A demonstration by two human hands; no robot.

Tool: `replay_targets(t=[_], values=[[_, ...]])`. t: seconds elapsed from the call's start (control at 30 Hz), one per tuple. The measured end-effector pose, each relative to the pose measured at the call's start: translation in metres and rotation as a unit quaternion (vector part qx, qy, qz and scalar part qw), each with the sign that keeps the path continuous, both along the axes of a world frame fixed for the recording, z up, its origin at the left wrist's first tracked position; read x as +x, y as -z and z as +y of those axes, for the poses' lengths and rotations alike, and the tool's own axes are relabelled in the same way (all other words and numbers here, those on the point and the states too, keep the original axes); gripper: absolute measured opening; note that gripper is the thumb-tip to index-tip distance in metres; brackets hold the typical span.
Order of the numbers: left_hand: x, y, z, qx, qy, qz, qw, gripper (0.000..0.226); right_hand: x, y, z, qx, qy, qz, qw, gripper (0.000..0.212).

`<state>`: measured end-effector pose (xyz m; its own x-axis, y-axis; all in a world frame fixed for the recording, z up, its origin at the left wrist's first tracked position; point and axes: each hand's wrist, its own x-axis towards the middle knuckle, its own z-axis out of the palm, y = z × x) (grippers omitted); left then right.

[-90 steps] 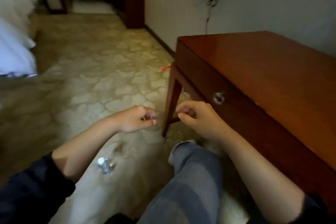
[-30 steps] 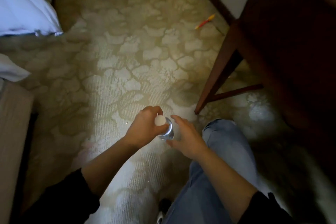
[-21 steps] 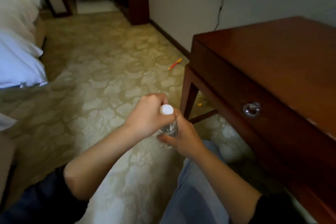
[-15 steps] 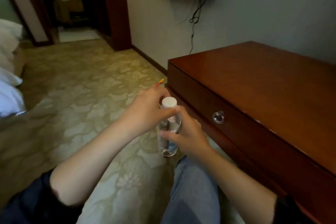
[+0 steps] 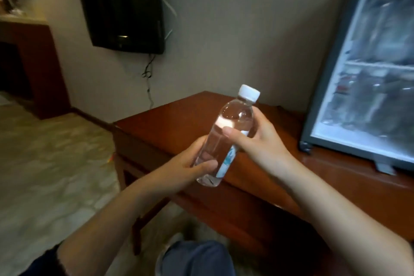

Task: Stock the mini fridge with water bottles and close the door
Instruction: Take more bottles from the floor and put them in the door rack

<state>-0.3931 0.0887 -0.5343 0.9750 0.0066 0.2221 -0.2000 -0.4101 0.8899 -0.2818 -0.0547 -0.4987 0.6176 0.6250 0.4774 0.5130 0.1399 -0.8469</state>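
I hold a clear water bottle (image 5: 226, 139) with a white cap in both hands, tilted with the cap up and to the right, above the wooden table (image 5: 179, 123). My left hand (image 5: 190, 163) grips its lower part. My right hand (image 5: 257, 139) grips its upper body below the neck. The mini fridge (image 5: 331, 87) stands on the table at the right. Its glass front shows blurred bottles on shelves. I cannot tell whether its door is open or closed.
A dark television (image 5: 121, 4) hangs on the wall with a cable dropping below it. A dark wooden cabinet (image 5: 26, 69) stands at the far left. Patterned carpet (image 5: 49, 168) covers the floor. My knee in jeans (image 5: 197, 257) is at the bottom.
I picked the bottle up off the carpet with both hands and raised it to table height. My view swung up and right, bringing the fridge in.
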Motion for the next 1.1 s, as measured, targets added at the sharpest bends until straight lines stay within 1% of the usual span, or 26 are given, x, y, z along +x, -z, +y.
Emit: replay_targets(t=[0.13, 0.23, 0.33, 0.4, 0.5, 0.6, 0.67, 0.73, 0.9, 1.03, 1.1], values=[[0.044, -0.025, -0.053, -0.009, 0.079, -0.038, 0.996, 0.064, 0.02, -0.02, -0.061, 0.04, 0.062, 0.004, 0.997, 0.046], [0.073, -0.036, -0.096, -0.002, 0.132, -0.06, 0.989, 0.07, 0.031, -0.027, -0.109, 0.055, 0.108, 0.003, 0.993, 0.041], [0.099, -0.042, -0.144, 0.022, 0.151, -0.1, 0.983, 0.074, 0.035, -0.038, -0.158, 0.062, 0.157, 0.014, 0.986, 0.037], [0.113, -0.045, -0.177, 0.052, 0.145, -0.122, 0.981, 0.081, 0.035, -0.05, -0.192, 0.077, 0.199, 0.023, 0.977, 0.035], [0.127, -0.054, -0.23, 0.061, 0.162, -0.142, 0.975, 0.083, 0.032, -0.068, -0.24, 0.086, 0.26, 0.026, 0.961, 0.03], [0.135, -0.063, -0.282, 0.075, 0.186, -0.162, 0.966, 0.085, 0.031, -0.08, -0.283, 0.117, 0.316, 0.033, 0.941, 0.025], [0.14, -0.068, -0.314, 0.069, 0.201, -0.167, 0.963, 0.087, 0.03, -0.089, -0.309, 0.15, 0.342, 0.028, 0.927, 0.015], [0.141, -0.071, -0.345, 0.065, 0.218, -0.176, 0.958, 0.088, 0.027, -0.098, -0.334, 0.182, 0.371, 0.013, 0.911, 0.013], [0.134, -0.071, -0.413, 0.034, 0.273, -0.195, 0.941, 0.089, 0.009, -0.114, -0.388, 0.174, 0.483, -0.062, 0.856, 0.013], [0.126, -0.076, -0.459, 0.036, 0.289, -0.242, 0.925, 0.088, -0.006, -0.126, -0.422, 0.159, 0.536, -0.131, 0.818, 0.013], [0.12, -0.079, -0.482, 0.023, 0.305, -0.257, 0.917, 0.085, -0.012, -0.132, -0.439, 0.15, 0.559, -0.157, 0.8, 0.01]])
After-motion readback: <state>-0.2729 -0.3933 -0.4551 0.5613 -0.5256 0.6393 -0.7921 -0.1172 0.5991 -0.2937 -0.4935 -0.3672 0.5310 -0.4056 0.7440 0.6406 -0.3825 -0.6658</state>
